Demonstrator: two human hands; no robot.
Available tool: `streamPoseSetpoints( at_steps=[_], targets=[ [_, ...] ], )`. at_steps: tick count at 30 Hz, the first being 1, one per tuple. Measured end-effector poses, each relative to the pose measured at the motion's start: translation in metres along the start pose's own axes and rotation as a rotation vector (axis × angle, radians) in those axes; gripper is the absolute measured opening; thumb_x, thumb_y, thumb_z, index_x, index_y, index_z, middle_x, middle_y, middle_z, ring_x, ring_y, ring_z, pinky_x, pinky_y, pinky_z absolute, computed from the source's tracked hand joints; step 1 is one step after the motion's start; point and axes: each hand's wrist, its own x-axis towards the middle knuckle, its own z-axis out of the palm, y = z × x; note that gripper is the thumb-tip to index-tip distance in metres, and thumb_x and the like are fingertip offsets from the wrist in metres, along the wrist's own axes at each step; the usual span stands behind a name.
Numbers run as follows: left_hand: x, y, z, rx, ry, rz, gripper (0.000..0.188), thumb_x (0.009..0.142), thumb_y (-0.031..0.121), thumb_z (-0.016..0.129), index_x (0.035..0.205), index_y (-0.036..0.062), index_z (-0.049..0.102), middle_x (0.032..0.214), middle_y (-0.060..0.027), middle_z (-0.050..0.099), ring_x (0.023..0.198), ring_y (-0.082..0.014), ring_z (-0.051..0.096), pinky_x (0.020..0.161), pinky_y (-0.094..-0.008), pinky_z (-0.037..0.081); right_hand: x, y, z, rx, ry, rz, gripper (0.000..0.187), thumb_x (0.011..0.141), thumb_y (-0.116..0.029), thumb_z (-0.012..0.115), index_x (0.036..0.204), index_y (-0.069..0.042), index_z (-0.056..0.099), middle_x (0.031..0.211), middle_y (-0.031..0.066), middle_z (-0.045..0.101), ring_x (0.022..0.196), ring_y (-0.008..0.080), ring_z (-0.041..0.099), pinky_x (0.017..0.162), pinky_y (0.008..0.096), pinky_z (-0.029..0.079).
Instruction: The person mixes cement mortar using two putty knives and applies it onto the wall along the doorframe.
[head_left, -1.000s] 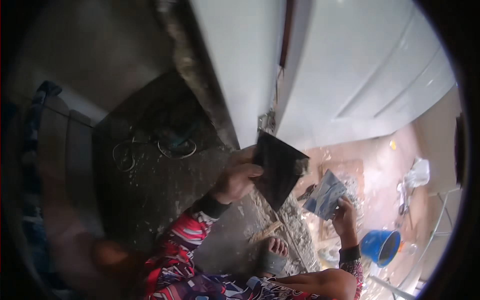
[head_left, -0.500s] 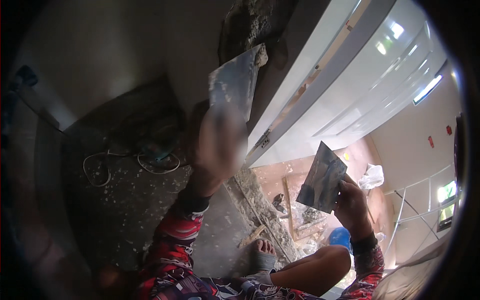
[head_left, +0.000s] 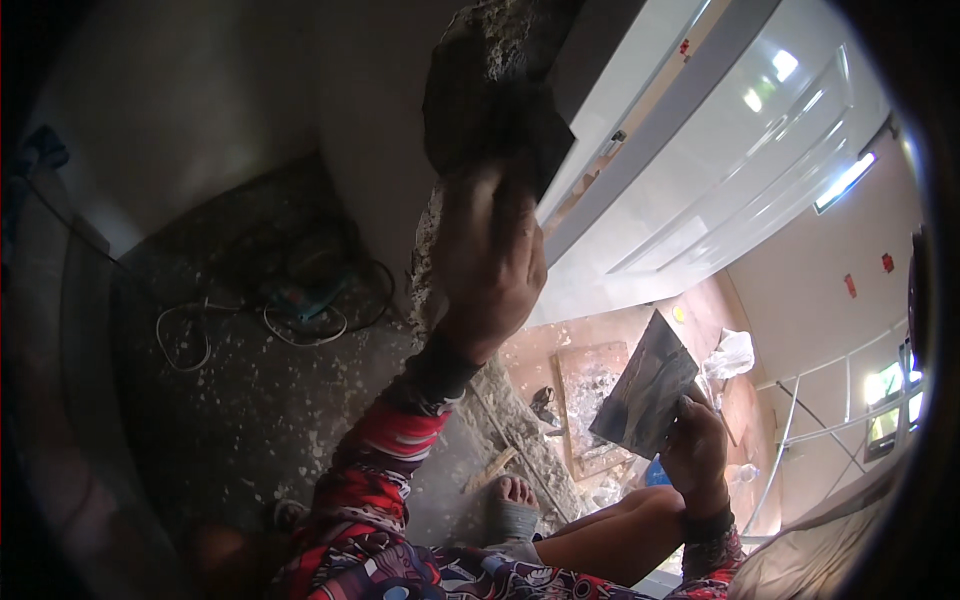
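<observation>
My left hand (head_left: 490,260) is closed round a wide putty knife, its handle hidden in the fingers. The dark blade (head_left: 545,140) lies against the rough, broken strip of wall (head_left: 505,45) beside the door frame (head_left: 600,110). Lower and to the right, my right hand (head_left: 697,450) grips a second wide putty knife (head_left: 645,390) near its edge. Grey paste is smeared over that blade, which is held tilted in the air, apart from the wall.
A white door (head_left: 730,150) stands at the upper right. On the speckled floor lie a teal power tool (head_left: 305,300) and a pale cord (head_left: 210,335). A wooden board (head_left: 600,365) with mortar, a white plastic bag (head_left: 730,355) and my foot (head_left: 515,505) are below the door.
My left hand has moved right and up, turning the blade from facing me, with a clump at its tip, onto the broken wall strip. The right hand has dropped slightly.
</observation>
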Motion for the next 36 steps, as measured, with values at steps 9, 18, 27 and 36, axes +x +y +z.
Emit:
streamPoseSetpoints(
  at_steps=[9,18,27,36],
  targets=[
    [-0.024,-0.002,-0.008,-0.046,-0.085,0.047,0.048,0.08,0.01,0.064,0.127,0.001,0.06,0.122,-0.0163,0.056,0.106,-0.0381,0.056,0.091,-0.051,0.046,-0.001,0.004,-0.006,0.054,-0.069,-0.033,0.042,0.096,-0.017,0.044,0.133,0.003,0.048,0.119,0.0133,0.063,0.104,0.023,0.067,0.085,0.0383,0.059],
    [-0.059,-0.017,-0.057,-0.195,-0.039,-0.034,0.047,0.076,-0.004,0.065,0.122,0.0029,0.065,0.111,-0.0163,0.062,0.095,-0.0325,0.062,0.078,-0.0398,0.052,0.003,0.012,-0.012,-0.085,-0.057,-0.079,0.041,0.096,-0.015,0.044,0.133,0.003,0.048,0.118,0.0141,0.063,0.101,0.0244,0.068,0.085,0.0406,0.059],
    [0.031,-0.03,-0.081,-0.296,-0.023,0.153,0.044,0.077,-0.013,0.065,0.116,0.0067,0.07,0.121,-0.0165,0.066,0.106,-0.0313,0.066,0.085,-0.0361,0.056,0.005,0.01,-0.002,-0.089,-0.028,-0.101,0.035,0.096,-0.02,0.041,0.12,0.003,0.054,0.107,0.0104,0.063,0.097,0.0183,0.064,0.078,0.0325,0.056],
    [0.08,-0.053,-0.023,-0.321,0.071,0.357,0.054,0.078,-0.011,0.065,0.125,0.0157,0.066,0.126,-0.0094,0.066,0.116,-0.0277,0.064,0.095,-0.0378,0.055,0.005,0.017,-0.015,-0.207,-0.025,-0.193,0.029,0.098,-0.008,0.042,0.122,0.004,0.051,0.112,0.0136,0.061,0.096,0.021,0.066,0.077,0.0331,0.058]
  ],
)
